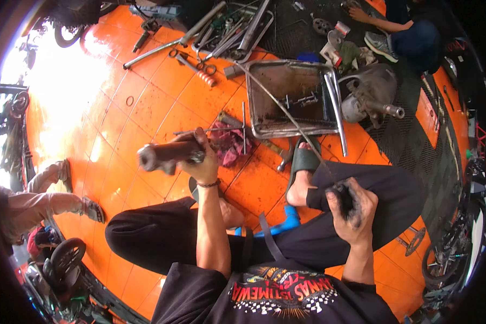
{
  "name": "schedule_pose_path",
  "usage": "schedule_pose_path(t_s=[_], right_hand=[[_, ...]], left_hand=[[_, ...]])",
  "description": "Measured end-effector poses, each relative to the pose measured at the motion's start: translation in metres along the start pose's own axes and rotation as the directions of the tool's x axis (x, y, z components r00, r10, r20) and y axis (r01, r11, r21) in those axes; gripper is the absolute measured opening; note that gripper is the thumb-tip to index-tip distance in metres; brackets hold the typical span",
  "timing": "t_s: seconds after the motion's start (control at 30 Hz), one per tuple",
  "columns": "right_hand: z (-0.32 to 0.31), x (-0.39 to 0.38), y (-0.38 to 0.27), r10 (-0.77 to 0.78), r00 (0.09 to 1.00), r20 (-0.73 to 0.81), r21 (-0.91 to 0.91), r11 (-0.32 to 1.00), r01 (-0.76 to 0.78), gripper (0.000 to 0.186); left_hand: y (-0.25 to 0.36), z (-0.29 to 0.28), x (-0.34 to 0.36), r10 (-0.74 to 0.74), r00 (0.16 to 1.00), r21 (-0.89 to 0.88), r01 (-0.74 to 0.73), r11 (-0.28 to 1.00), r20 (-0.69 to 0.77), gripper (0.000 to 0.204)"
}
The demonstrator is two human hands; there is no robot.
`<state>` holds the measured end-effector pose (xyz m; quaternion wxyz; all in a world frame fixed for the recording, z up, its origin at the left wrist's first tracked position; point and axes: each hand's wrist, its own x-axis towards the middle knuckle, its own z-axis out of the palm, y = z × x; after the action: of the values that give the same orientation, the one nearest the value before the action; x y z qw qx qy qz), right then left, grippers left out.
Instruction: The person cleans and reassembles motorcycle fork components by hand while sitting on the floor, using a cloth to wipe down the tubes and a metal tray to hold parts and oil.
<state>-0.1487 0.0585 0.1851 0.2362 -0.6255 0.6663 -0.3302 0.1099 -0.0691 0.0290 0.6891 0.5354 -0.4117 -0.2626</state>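
Observation:
My left hand grips a dark, greasy metal tube with a lug at its outer end, held over the orange tiles. My blackened right hand, above my right leg, is closed on a long thin rod that slants up across a metal tray; whether a dark rag or handle is also in its grip I cannot make out. Behind my left hand lie a pink cloth, a T-handle tool and a hammer.
Metal tools crowd the top. A large metal housing sits right of the tray on dark matting. Another person's legs reach in at left; a second person crouches at upper right. Motorcycle parts line both rims.

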Motion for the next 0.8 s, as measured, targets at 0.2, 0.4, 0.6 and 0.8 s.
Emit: schedule_pose_path(t_s=[0.2,0.4,0.6,0.8], right_hand=[[0.003,0.004,0.01,-0.003,1.0,-0.019,-0.069,0.998,0.002,0.026],[0.011,0.011,-0.007,-0.027,0.998,0.057,-0.044,0.999,0.029,0.028],[0.003,0.008,0.002,-0.076,0.997,0.0,-0.074,0.994,0.076,0.029],[0.004,0.0,0.01,-0.052,0.998,0.031,-0.078,0.995,0.054,0.029]], left_hand=[[0.071,0.013,0.012,0.178,0.977,-0.068,-0.187,0.98,-0.12,0.03],[-0.152,-0.061,-0.048,0.035,0.998,0.516,-0.06,0.855,0.058,0.041],[-0.059,-0.009,-0.016,0.003,0.994,0.097,-0.014,0.995,0.107,0.035],[0.087,0.005,0.011,0.244,0.969,-0.146,-0.248,0.958,-0.039,0.029]])
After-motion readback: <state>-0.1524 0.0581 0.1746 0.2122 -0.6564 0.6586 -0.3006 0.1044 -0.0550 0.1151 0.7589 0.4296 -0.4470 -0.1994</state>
